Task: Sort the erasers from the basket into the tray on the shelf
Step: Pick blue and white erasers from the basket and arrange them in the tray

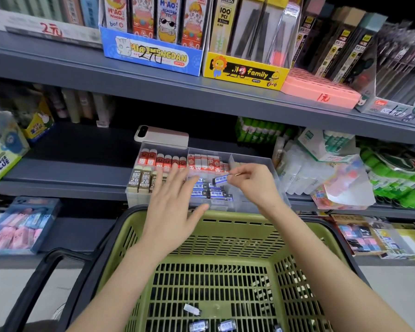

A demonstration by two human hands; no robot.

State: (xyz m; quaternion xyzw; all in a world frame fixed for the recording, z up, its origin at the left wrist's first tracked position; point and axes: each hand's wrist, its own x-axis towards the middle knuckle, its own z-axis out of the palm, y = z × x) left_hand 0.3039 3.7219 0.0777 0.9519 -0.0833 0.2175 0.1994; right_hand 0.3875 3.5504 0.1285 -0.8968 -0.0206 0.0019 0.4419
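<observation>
While the right hand (250, 182) pinches a small blue-and-white sleeved eraser (220, 180) between thumb and fingertips, head view puts it over the middle compartment of the clear plastic divided tray (249, 157), just above a stack of matching blue erasers (203, 193). Tray sits on the grey metal shelf (70, 168). Left hand (175, 202) holds nothing, fingers straight and spread over the tray's front. Green slatted plastic basket (225, 219) stands below, near the shelf edge; a few loose sleeved erasers (198, 325) lie on its floor.
</observation>
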